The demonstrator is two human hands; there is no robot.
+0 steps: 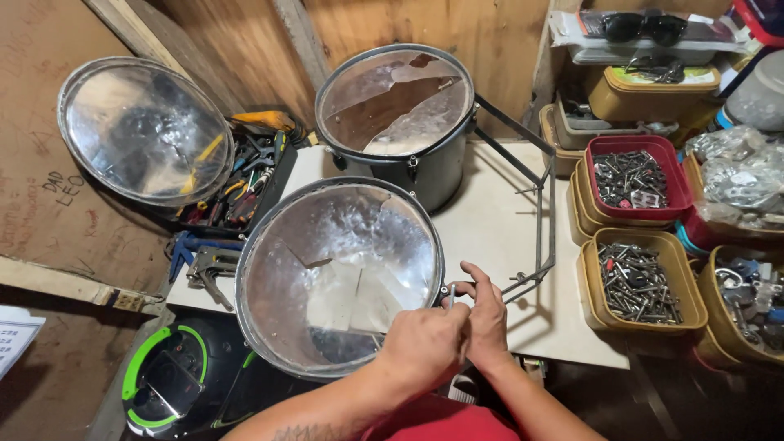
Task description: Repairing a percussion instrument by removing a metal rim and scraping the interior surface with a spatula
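Plywood walls [408,20], pale worktable [490,229]

Even bright light from above; glare on clear plastic drumheads [343,261]; wide-angle bending at edges; dark lower corners; sharp focus.

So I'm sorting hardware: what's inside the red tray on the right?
The red tray holds a heap of small metal parts, like keys or bolts; too small to tell which. It sits nested on a tan container, whose contents are covered.
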